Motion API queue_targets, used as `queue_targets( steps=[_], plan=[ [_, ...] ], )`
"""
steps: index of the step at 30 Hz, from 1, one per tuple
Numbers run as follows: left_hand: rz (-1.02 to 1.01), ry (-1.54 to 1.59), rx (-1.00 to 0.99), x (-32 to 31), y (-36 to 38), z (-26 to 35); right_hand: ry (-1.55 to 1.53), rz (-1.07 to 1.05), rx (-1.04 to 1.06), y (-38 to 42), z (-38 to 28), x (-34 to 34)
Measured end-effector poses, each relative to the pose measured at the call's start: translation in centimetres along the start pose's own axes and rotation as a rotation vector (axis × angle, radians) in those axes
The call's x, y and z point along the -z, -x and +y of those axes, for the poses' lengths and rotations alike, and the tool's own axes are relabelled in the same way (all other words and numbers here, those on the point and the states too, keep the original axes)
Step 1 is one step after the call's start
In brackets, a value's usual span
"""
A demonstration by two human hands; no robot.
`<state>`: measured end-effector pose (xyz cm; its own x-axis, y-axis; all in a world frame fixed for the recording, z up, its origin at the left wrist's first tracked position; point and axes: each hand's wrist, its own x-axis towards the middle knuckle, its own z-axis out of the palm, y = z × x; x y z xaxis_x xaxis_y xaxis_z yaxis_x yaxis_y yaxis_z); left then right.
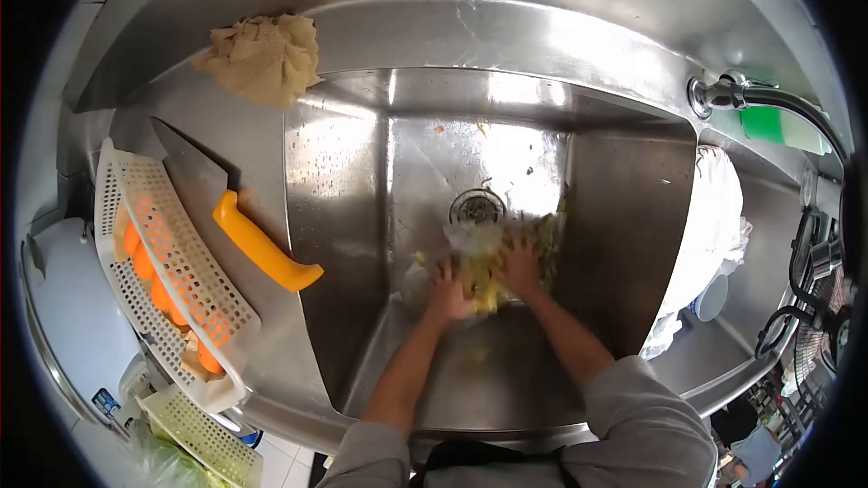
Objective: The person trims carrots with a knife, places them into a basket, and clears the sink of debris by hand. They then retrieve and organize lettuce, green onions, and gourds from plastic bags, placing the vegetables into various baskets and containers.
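My left hand (447,295) and my right hand (519,269) reach down into the steel sink (624,217). Between and under them lies a pile of yellow and green vegetable scraps (484,285), and both palms touch it. The fingers of each hand look stretched out and apart, though motion blurs them. Just ahead of the pile is a translucent whitish piece (474,237), too blurred to name. Beyond it is the round drain (477,206). Darker green bits (549,233) lie along the right side of my right hand.
On the left ledge lie a knife with a yellow handle (262,244) and a white perforated basket (240,307) holding carrots (158,294). A crumpled tan cloth (264,59) sits behind. To the right are a white plastic bag (714,217) and a faucet (723,93).
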<state>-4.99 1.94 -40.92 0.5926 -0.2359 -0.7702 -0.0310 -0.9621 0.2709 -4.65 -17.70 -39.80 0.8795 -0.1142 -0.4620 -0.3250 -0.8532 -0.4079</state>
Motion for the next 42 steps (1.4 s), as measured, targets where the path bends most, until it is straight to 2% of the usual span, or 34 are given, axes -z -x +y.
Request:
queue_targets(
  steps=[2,3,5,6,8,10,12,14,15,17,18,20,21,23,24,26,28,29,30,31,32,33,37,42],
  plan=[
    [-0.339,-0.026,-0.197,-0.4,2.3,-1.3,0.19,-0.531,0.011,2.4,0.0,0.0],
    [-0.343,-0.031,-0.196,1.0,2.4,-1.7,0.184,-0.532,0.009,2.3,-0.4,1.0],
    [-0.203,0.01,-0.07,5.7,1.9,-1.8,0.245,-0.444,-0.218,0.7,-1.6,4.1],
    [-0.215,0.005,-0.066,6.5,2.5,-1.9,0.237,-0.455,-0.223,0.9,-1.2,4.0],
    [-0.073,0.158,0.383,7.5,3.0,-2.0,0.005,0.053,-0.402,1.2,0.3,4.0],
    [-0.077,0.276,0.328,3.4,2.7,-2.0,0.046,-0.014,-0.465,2.2,-1.1,1.9],
    [-0.109,0.381,0.284,-0.2,2.7,-0.8,-0.306,-0.108,-0.699,4.2,-2.4,-1.5],
    [-0.124,1.013,0.639,-1.4,1.1,1.7,-0.236,-0.123,-0.472,5.1,-1.0,-6.4],
    [-0.111,1.02,0.628,-2.6,0.8,1.5,-0.235,-0.111,-0.46,5.0,-1.0,-6.8],
    [-0.264,1.549,0.204,-3.8,0.2,0.1,-1.129,-0.252,-0.44,3.2,-2.3,-6.7],
    [-0.235,1.535,0.176,-2.6,-0.9,0.0,-1.143,-0.238,-0.403,2.0,-3.7,-5.2],
    [-0.118,1.391,0.146,-1.5,-0.2,-0.2,-1.254,-0.293,-0.506,3.4,-6.3,-1.5],
    [-0.11,1.379,0.131,0.1,0.0,-0.2,-1.294,-0.322,-0.443,3.2,-6.8,-0.4],
    [-0.045,1.143,-0.192,4.7,0.4,0.6,-1.318,-0.22,-0.384,3.2,-9.0,3.2],
    [-0.044,1.117,-0.231,7.0,0.9,1.5,-1.335,-0.123,-0.339,2.8,-10.2,5.3],
    [0.075,1.481,-0.177,10.2,3.5,4.4,-1.17,0.037,-0.164,1.4,-10.1,6.3],
    [0.173,1.452,-0.284,15.5,7.4,8.6,-1.069,0.244,-0.036,3.1,-12.1,13.0],
    [0.16,1.491,-0.345,18.0,10.1,10.8,-1.014,0.357,0.027,4.1,-12.7,15.6],
    [0.136,1.479,-0.428,19.6,11.7,12.9,-1.091,0.409,-0.02,7.1,-14.0,20.2],
    [0.1,1.456,-0.535,20.9,13.4,15.4,-0.867,0.65,0.09,9.3,-14.2,23.4],
    [0.054,1.436,-0.636,22.1,15.4,17.9,-0.75,0.705,-0.014,12.2,-14.4,27.0],
    [0.006,1.414,-0.722,22.6,17.4,20.4,-0.765,0.713,-0.033,16.3,-14.2,30.9],
    [-0.228,1.318,-1.01,20.1,26.0,31.3,-0.745,1.081,-0.077,30.5,-9.6,38.7],
    [-0.527,1.176,-1.193,10.7,35.3,43.0,-0.757,1.353,-0.289,45.3,-0.8,41.3]
  ],
)
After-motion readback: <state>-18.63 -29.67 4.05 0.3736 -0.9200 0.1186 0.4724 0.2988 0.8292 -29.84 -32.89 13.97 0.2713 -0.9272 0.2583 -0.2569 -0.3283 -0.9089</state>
